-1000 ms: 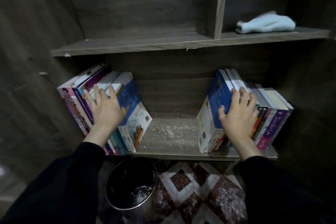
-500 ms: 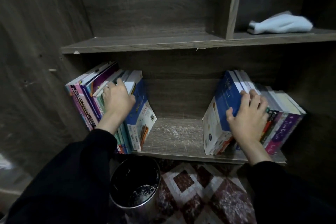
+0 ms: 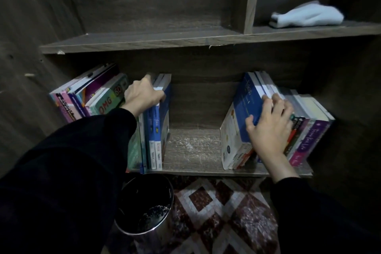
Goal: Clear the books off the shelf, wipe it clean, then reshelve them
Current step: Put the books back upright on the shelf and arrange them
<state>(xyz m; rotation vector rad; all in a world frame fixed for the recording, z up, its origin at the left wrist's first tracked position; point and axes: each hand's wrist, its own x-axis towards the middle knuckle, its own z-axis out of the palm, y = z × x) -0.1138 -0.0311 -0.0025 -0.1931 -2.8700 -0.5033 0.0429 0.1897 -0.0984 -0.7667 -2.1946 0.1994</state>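
Two groups of books stand on the dusty lower shelf (image 3: 191, 150). My left hand (image 3: 144, 95) grips the top of the upright blue books (image 3: 157, 130), which now stand apart from the leaning colourful books (image 3: 99, 97) at the far left. My right hand (image 3: 270, 126) lies over the right group (image 3: 309, 130). Its thumb presses on the cover of the leaning blue book (image 3: 245, 101), and its fingers curl over the books' top edges. A pale blue cloth (image 3: 307, 16) lies on the upper right shelf.
A round metal bin (image 3: 144, 202) stands on the floor just below the shelf's front edge. Beside it lies a patterned red and white carpet (image 3: 226, 212). The upper left shelf (image 3: 144, 39) holds nothing. Dark wooden walls close in on both sides.
My left hand has moved right and curled round the blue books, tipping them upright away from the leaning stack. My right hand stays on the right books, fingers shifting slightly.
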